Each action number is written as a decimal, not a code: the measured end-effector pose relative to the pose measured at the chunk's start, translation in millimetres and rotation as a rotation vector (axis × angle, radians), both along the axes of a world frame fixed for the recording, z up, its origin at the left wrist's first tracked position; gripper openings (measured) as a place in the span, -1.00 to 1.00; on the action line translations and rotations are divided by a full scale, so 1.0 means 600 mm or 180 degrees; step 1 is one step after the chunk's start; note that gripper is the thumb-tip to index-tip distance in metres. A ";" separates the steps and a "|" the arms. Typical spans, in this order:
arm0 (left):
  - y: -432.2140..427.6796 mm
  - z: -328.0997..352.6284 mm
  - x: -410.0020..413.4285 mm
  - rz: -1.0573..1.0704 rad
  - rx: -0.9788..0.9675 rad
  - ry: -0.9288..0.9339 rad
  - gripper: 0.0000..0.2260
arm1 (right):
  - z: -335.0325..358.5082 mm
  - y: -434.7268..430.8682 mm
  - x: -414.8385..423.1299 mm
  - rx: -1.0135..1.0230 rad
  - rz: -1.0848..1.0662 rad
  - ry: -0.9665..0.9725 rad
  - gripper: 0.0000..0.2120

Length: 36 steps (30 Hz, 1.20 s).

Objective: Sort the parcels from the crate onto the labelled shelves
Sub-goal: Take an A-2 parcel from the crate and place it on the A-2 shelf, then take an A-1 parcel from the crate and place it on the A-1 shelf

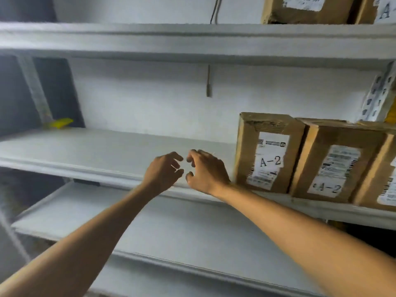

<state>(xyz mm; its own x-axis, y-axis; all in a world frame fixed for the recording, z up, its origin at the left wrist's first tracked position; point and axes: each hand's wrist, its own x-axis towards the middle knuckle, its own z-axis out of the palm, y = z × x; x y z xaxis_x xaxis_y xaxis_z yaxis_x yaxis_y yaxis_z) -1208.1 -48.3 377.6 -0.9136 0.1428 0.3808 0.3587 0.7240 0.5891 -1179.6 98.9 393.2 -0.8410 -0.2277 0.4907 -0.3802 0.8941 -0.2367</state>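
Observation:
Three brown cardboard parcels stand side by side at the right of the middle shelf (pixel 90 151). The leftmost parcel (pixel 267 151) and the second parcel (pixel 336 161) both carry white labels reading A-2; the third parcel (pixel 383 179) is cut off by the frame edge. My left hand (pixel 164 171) and my right hand (pixel 206 170) hover close together over the shelf's front edge, just left of the leftmost parcel. Both hands have loosely curled fingers and hold nothing. The crate is out of view.
Two more brown parcels (pixel 308 9) sit at the right of the top shelf (pixel 128 37). A lower shelf (pixel 171 228) lies beneath my arms. A yellow object (pixel 61 122) lies at the far left. A grey cable (pixel 209 82) hangs behind, and a perforated upright (pixel 379 97) stands right.

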 end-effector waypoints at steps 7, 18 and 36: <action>-0.273 -0.020 0.139 0.1667 -0.0447 -0.0296 -0.74 | -0.020 -0.231 -0.020 0.0458 0.1562 -0.0339 -0.64; -0.415 -0.071 0.694 0.4347 -0.0064 -0.0896 -0.73 | -0.047 -0.598 0.314 0.0725 0.4407 -0.0187 -0.54; 0.020 -0.155 1.324 0.7373 0.0755 -0.1780 -0.75 | -0.128 -0.475 1.042 0.2518 0.7891 0.0314 -0.58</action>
<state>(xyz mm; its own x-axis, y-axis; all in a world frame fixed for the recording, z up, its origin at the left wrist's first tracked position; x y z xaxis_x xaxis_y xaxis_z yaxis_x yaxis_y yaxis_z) -413.5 -36.0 284.6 0.5580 -0.8298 -0.0048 -0.7576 -0.5118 0.4052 -554.3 -185.9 316.6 0.9576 -0.2763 -0.0812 -0.2871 -0.9381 -0.1935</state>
